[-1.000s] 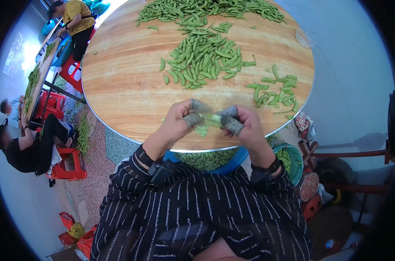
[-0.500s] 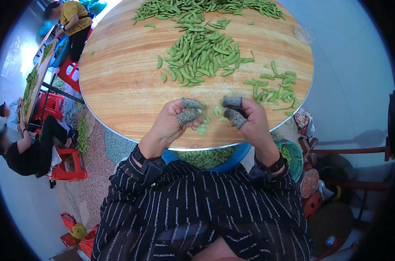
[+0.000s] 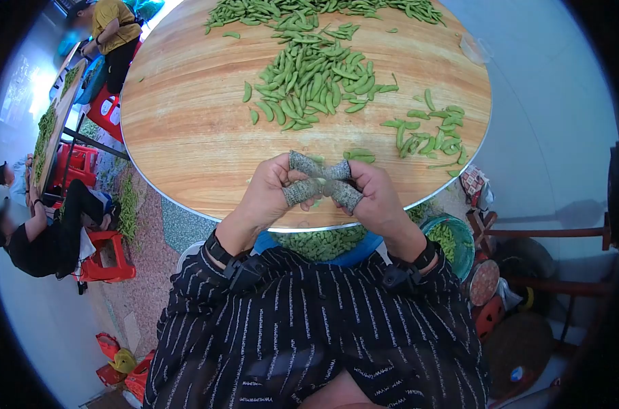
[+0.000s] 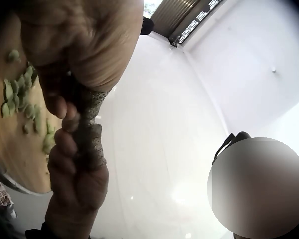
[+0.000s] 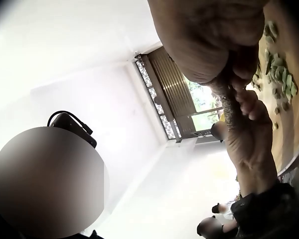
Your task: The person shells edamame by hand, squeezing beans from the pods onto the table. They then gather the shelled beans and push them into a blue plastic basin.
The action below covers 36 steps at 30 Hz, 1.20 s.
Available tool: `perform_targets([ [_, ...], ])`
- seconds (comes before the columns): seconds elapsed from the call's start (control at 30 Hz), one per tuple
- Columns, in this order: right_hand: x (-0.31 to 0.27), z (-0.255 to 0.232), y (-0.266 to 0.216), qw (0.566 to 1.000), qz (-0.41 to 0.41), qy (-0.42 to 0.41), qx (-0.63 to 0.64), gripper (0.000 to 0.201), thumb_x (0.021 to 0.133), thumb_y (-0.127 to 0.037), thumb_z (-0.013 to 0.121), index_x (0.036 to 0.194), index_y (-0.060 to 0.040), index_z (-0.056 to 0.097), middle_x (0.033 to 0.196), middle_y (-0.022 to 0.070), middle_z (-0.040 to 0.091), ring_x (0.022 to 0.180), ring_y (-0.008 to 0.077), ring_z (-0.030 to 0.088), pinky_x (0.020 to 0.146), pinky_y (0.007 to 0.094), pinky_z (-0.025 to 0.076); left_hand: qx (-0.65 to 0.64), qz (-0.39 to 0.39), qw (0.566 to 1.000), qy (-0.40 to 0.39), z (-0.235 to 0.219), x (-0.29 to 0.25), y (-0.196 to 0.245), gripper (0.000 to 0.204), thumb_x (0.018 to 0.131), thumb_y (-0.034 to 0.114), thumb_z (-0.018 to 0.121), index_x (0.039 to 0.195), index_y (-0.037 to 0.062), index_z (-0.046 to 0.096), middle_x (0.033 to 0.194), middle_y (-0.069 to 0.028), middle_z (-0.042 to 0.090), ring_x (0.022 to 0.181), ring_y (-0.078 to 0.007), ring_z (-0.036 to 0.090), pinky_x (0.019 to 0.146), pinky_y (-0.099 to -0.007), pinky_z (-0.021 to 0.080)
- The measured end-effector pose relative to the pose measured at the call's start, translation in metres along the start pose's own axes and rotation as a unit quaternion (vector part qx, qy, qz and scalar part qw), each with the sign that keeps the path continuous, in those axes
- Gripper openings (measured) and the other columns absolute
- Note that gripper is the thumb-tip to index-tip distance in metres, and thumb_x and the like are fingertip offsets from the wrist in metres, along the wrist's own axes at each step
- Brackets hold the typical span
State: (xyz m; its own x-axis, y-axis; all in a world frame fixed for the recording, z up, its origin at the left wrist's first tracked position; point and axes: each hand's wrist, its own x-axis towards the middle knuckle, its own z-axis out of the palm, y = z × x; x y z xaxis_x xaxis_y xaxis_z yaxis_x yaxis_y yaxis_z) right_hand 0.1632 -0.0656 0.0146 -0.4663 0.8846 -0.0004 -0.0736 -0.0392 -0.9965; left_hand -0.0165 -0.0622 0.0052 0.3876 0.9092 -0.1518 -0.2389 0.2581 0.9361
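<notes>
At the near side of the round wooden table, the left hand and right hand meet fingertip to fingertip. Grey knitted covers wrap the thumb and a finger of each. Both pinch a small green pod, mostly hidden between the covered tips. Beyond the right fingers lie a few loose pods. In the left wrist view the left hand is close above the right hand; the right wrist view shows the right hand touching the left hand.
A pod heap spreads toward the far edge, with a smaller group at right. Below the near edge sits a blue basin of pods; a green bucket stands right. People sit and stand around another table at left.
Half a second ago the hands were apart, with small green pieces on the table between them. They have since come together, and the right hand has moved left and nearer the body, uncovering the loose pods.
</notes>
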Motion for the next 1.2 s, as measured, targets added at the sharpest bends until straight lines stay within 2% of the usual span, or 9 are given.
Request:
perform_targets([
  [0.17, 0.002, -0.001, 0.009, 1.0, 0.021, 0.012, 0.001, 0.007, 0.078, -0.002, 0.053, 0.084, 0.0001, 0.055, 0.067, -0.0016, 0.051, 0.058, 0.0059, 0.044, 0.051, 0.0205, 0.035, -0.023, -0.012, 0.999, -0.024, -0.001, 0.001, 0.001, 0.02, 0.076, 0.003, 0.061, 0.094, 0.0, 0.052, 0.073, -0.0039, 0.059, 0.058, -0.0065, 0.053, 0.049, -0.0184, 0.043],
  [0.23, 0.001, 0.0, 0.016, 0.999, 0.045, 0.013, 0.02, 0.008, 0.076, 0.0, 0.053, 0.084, 0.0007, 0.054, 0.066, 0.0012, 0.053, 0.057, 0.0084, 0.045, 0.052, 0.022, 0.036, 0.13, 0.04, 0.991, 0.001, -0.001, -0.001, 0.001, 0.021, 0.074, 0.002, 0.062, 0.093, -0.0001, 0.053, 0.073, -0.0015, 0.058, 0.059, -0.0044, 0.051, 0.05, -0.0172, 0.042],
  [0.33, -0.002, 0.008, 0.017, 0.974, -0.09, 0.091, -0.184, 0.009, 0.072, 0.0, 0.054, 0.082, 0.0012, 0.054, 0.066, 0.0115, 0.054, 0.054, 0.0195, 0.048, 0.052, 0.028, 0.039, 0.195, 0.051, 0.978, 0.047, -0.002, -0.001, -0.009, 0.022, 0.072, -0.001, 0.062, 0.093, -0.0001, 0.054, 0.076, -0.0004, 0.058, 0.064, -0.0037, 0.05, 0.054, -0.0167, 0.041],
  [0.4, -0.002, 0.009, 0.01, 0.889, -0.189, 0.09, -0.407, 0.011, 0.07, -0.001, 0.054, 0.08, 0.0007, 0.054, 0.069, 0.0189, 0.053, 0.058, 0.0313, 0.05, 0.054, 0.034, 0.041, 0.18, 0.08, 0.979, 0.053, 0.001, 0.002, -0.016, 0.023, 0.071, -0.002, 0.061, 0.092, 0.0002, 0.054, 0.078, -0.0003, 0.057, 0.067, -0.0043, 0.05, 0.056, -0.0171, 0.041],
  [0.5, 0.0, 0.007, 0.013, 0.863, -0.207, 0.066, -0.455, 0.008, 0.075, -0.004, 0.055, 0.082, -0.0014, 0.055, 0.069, 0.0135, 0.054, 0.06, 0.0236, 0.052, 0.054, 0.0308, 0.041, 0.157, 0.105, 0.98, 0.057, -0.001, 0.008, -0.025, 0.023, 0.07, -0.004, 0.06, 0.092, -0.0001, 0.054, 0.081, -0.0003, 0.056, 0.07, -0.0053, 0.05, 0.058, -0.0181, 0.041],
  [0.67, 0.001, -0.03, 0.004, 0.947, -0.134, 0.148, -0.253, 0.014, 0.072, -0.003, 0.053, 0.086, -0.0017, 0.053, 0.073, 0.0161, 0.055, 0.065, 0.0328, 0.053, 0.058, 0.0331, 0.043, 0.108, 0.07, 0.991, 0.031, -0.009, 0.014, -0.028, 0.022, 0.069, -0.005, 0.059, 0.09, 0.0015, 0.055, 0.082, -0.0021, 0.057, 0.069, -0.006, 0.05, 0.058, -0.0188, 0.041],
  [0.77, -0.006, -0.076, 0.004, 0.914, -0.071, 0.205, -0.343, 0.014, 0.073, -0.002, 0.052, 0.086, -0.001, 0.053, 0.074, 0.0166, 0.055, 0.067, 0.0326, 0.054, 0.06, 0.0321, 0.043, 0.342, 0.181, 0.922, -0.02, -0.01, 0.015, -0.016, 0.018, 0.067, -0.003, 0.059, 0.083, 0.0042, 0.057, 0.082, -0.006, 0.058, 0.067, -0.0125, 0.054, 0.058, -0.0219, 0.041],
  [0.83, -0.009, -0.089, 0.0, 0.877, -0.055, 0.223, -0.422, 0.013, 0.073, -0.003, 0.052, 0.086, 0.0, 0.053, 0.073, 0.0174, 0.054, 0.069, 0.0335, 0.053, 0.062, 0.0338, 0.042, 0.575, 0.363, 0.733, 0.001, -0.004, 0.02, 0.001, 0.014, 0.066, 0.0, 0.059, 0.079, 0.0059, 0.059, 0.08, -0.0091, 0.058, 0.069, -0.0218, 0.055, 0.057, -0.0258, 0.041],
  [1.2, 0.004, -0.052, 0.024, 0.826, -0.107, 0.084, -0.547, 0.018, 0.07, 0.0, 0.051, 0.087, 0.0038, 0.047, 0.088, 0.017, 0.049, 0.076, 0.0361, 0.051, 0.065, 0.0406, 0.043, 0.478, 0.225, 0.847, 0.051, 0.007, 0.037, 0.016, 0.02, 0.07, -0.002, 0.055, 0.089, 0.0014, 0.058, 0.078, -0.0111, 0.057, 0.067, -0.0194, 0.055, 0.061, -0.0273, 0.043],
])
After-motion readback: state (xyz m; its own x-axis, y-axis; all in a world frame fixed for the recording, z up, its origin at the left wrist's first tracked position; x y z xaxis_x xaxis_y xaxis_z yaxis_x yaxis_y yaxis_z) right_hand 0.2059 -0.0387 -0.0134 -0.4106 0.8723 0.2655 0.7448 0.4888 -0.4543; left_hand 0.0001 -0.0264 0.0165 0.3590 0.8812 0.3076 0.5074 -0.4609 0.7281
